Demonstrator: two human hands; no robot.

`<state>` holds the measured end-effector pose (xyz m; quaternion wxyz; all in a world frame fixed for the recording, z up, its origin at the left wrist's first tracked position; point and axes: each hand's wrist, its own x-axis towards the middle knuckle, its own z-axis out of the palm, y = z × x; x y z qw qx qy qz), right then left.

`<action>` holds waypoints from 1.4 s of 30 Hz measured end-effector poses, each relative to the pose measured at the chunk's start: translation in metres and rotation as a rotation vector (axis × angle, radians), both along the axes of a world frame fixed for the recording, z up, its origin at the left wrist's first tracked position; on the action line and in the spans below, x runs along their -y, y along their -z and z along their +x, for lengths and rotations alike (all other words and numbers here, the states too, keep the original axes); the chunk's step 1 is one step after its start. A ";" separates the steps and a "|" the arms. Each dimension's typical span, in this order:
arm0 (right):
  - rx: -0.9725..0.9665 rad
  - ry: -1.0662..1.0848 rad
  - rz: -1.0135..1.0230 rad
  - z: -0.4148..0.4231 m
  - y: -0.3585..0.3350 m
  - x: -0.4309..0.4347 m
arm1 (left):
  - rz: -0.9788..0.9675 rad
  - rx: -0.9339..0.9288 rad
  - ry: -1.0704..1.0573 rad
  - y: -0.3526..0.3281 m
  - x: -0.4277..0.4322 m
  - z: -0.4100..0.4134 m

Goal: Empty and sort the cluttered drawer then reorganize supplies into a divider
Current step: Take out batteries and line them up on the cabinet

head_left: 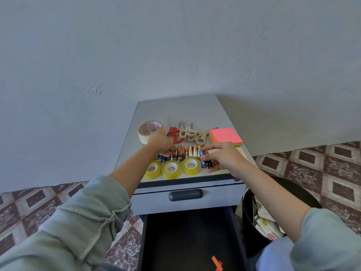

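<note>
A row of batteries point(186, 152) lies across the grey cabinet top point(175, 108). My left hand point(160, 142) touches the left end of the row with bent fingers. My right hand point(220, 155) pinches the batteries at the right end, a blue one point(202, 159) among them. Three yellow tape rolls point(171, 169) stand along the front edge. Behind the batteries lie a wide cream tape roll point(149, 129), red scissors point(173, 133), beige scissors point(192, 133) and a pink sticky-note stack point(225, 134). Below, the dark drawer point(187, 237) is pulled out and holds orange paper strips point(216, 263).
A black bin point(252, 212) with crumpled paper and a staples box stands to the right of the cabinet. A patterned tile floor point(322, 163) surrounds it. The grey wall point(136, 55) is right behind. A closed upper drawer with a dark handle point(185, 194) sits above the open one.
</note>
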<state>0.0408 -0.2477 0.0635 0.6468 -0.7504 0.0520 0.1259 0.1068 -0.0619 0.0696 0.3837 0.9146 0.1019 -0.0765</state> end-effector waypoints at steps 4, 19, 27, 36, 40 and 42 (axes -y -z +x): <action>0.047 0.005 -0.081 0.023 -0.007 -0.018 | -0.006 0.068 0.002 0.004 0.000 -0.001; -0.018 -0.027 -0.506 0.067 -0.008 -0.064 | -0.159 0.048 0.041 0.010 -0.013 -0.002; 0.007 -0.026 -0.618 0.070 -0.012 -0.063 | -0.173 0.056 0.042 0.008 -0.013 -0.008; 0.058 0.031 -0.605 0.075 0.001 -0.057 | -0.179 0.047 0.033 0.005 -0.011 -0.009; 0.083 0.026 -0.634 0.074 0.002 -0.056 | -0.161 0.054 0.034 0.004 -0.011 -0.010; 0.082 0.016 -0.643 0.074 0.002 -0.056 | -0.164 0.053 0.028 0.005 -0.012 -0.011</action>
